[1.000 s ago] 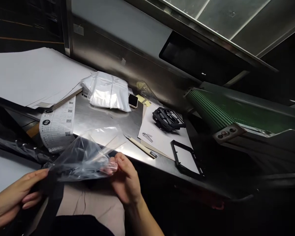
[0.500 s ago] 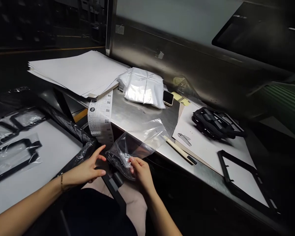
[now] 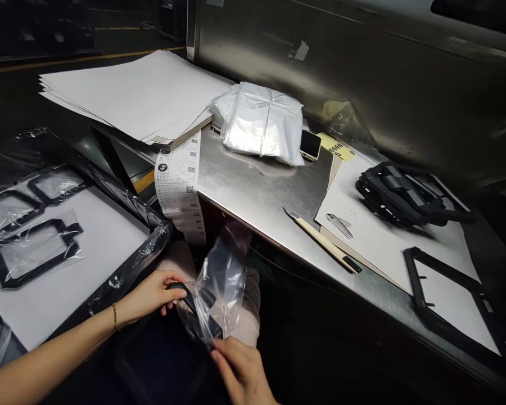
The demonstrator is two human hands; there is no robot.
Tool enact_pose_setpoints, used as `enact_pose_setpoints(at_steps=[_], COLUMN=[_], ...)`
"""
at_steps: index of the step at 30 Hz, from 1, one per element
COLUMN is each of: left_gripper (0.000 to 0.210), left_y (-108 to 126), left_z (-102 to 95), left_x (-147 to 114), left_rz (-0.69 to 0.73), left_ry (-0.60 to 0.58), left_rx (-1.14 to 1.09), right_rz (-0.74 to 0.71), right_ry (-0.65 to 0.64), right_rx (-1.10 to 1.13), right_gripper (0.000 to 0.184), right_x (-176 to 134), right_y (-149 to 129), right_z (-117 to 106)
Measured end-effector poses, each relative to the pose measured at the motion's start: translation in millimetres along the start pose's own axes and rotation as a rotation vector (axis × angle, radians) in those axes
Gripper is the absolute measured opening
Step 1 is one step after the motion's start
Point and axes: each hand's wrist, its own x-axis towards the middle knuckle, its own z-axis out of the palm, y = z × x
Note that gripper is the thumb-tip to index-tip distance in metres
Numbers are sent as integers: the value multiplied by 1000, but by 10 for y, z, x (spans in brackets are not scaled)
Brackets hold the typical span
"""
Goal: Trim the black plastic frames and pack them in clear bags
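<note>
My left hand point(image 3: 154, 298) is closed, thumb and fingers pinching the end of a black frame point(image 3: 188, 298) over my lap. A clear plastic bag point(image 3: 223, 275) stands up around part of this frame; how far the frame sits inside is hard to tell through the glare. My right hand point(image 3: 244, 365) pinches the bag at its lower edge. To the left, a bagged black frame point(image 3: 29, 275) lies on a white sheet point(image 3: 96, 253) in a box lined with black plastic point(image 3: 143, 253).
On the metal table point(image 3: 253, 185) are a tied stack of clear bags point(image 3: 265, 124), a phone point(image 3: 310, 145), a cream-handled knife point(image 3: 324, 244), small snips point(image 3: 339, 225), piled black frames point(image 3: 405, 194) and a single frame point(image 3: 455, 304). White boards point(image 3: 135, 95) overhang the left end, above a label sheet point(image 3: 179, 191).
The bag has come down off the table edge toward my lap. My left hand, open before, now pinches the black frame. My right hand has moved lower, still holding the bag.
</note>
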Motion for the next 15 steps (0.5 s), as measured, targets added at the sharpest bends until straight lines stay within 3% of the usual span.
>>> enact_pose_setpoints(at_steps=[3,10,15], left_gripper=[16,29,17], left_y=[-8,-57,-206], left_z=[24,61,40], left_x=[-9,84,194], left_rz=[-41,-120,-17], left_ry=[-39,-79,86], left_rx=[-32,-27,28], right_rz=[-34,-31,-146], right_ry=[11,50,-170], right_rx=[56,143,163], right_gripper=[27,30,22], right_x=[82,793,731], right_y=[-106,-176,-291], right_z=[173,353,402])
